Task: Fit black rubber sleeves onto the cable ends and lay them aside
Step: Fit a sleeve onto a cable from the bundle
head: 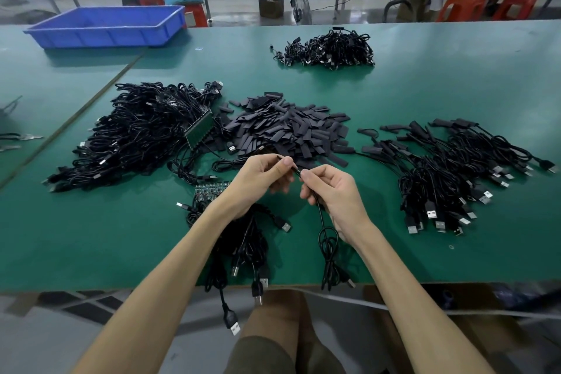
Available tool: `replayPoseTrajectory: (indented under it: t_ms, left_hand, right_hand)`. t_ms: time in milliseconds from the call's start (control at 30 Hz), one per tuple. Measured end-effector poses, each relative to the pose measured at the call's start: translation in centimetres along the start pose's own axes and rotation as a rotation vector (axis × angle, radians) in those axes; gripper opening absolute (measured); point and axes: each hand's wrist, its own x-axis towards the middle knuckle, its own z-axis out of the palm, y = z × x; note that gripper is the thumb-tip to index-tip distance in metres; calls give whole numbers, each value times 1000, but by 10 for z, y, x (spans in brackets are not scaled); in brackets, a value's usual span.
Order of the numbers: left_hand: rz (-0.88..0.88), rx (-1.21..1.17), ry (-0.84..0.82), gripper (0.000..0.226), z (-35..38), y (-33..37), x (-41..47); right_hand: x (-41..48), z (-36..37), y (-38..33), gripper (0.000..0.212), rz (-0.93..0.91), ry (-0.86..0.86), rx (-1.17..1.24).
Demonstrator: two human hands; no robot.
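The left hand [261, 176] pinches a thin black piece [292, 166] between its thumb and first finger. The right hand [331, 191] pinches the cable [321, 218] near its tip, with its fingers curled round it. The two hands almost touch, just above the table [91, 237]. The rest of the cable hangs down from the right hand, loops on the table and drops over the near edge.

To do this well, I think both hands should hold close to the tip. They should keep the cable end straight and push the sleeve on slowly so it does not bend.

I cannot tell if the black piece is a sleeve or the bare cable end, because the thumb hides most of it. The sleeve pile [288, 127] lies just behind the hands. Cables with sleeves on [455, 167] lie to the right. A big tangle of cables [142, 130] lies to the left. A small bunch [243, 240] is partly hidden under the left arm.
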Motion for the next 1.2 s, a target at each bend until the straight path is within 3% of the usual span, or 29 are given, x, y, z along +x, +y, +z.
replayPoseTrajectory:
  t_ms: [500, 767, 1200]
  left_hand:
    - [-110, -28, -70, 40, -5, 3, -3]
    - [-175, -94, -63, 28, -6, 3, -4]
    - [-210, -107, -173, 25, -11, 6, -7]
  right_hand:
    - [-3, 3, -2, 17, -53, 38, -118]
    - [-1, 2, 0, 2, -61, 26, -174]
    - [0, 3, 2, 8, -68, 102, -227]
